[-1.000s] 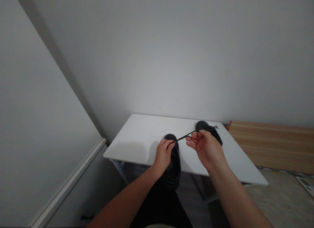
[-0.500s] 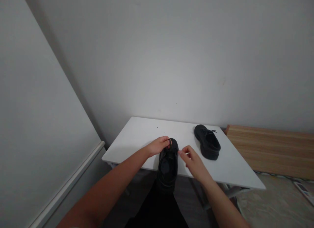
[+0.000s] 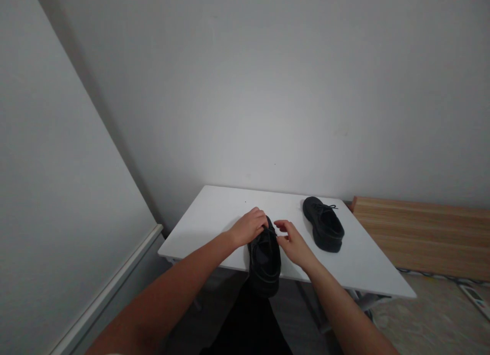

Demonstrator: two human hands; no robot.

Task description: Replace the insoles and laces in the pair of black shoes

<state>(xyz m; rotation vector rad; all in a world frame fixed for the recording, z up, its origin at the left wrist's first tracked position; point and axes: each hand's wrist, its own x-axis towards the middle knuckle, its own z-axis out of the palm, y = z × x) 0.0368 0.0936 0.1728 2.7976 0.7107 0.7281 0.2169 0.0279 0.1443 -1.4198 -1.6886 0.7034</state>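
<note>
A black lace-up shoe [image 3: 265, 263] lies on the near edge of the white table [image 3: 214, 217], with its toe towards me and its sole partly turned up. My left hand [image 3: 248, 227] rests on the shoe's laced end, its fingers curled around a thin black shoelace [image 3: 272, 232]. My right hand [image 3: 291, 241] is just to the right of the shoe, fingers apart, with nothing visible between them. A second black shoe [image 3: 324, 227] lies farther right on the table, untouched, with its lace end at the far side.
A light wooden board [image 3: 417, 237] stands beyond the table's right side. A white remote control [image 3: 474, 300] lies on the floor at the right. My dark trousers [image 3: 248, 319] show below the table's near edge, and white walls rise behind and to the left.
My right hand has moved left and down from the far shoe to the near shoe. Both hands are now close together at the near shoe's laces, and the far shoe stands free.
</note>
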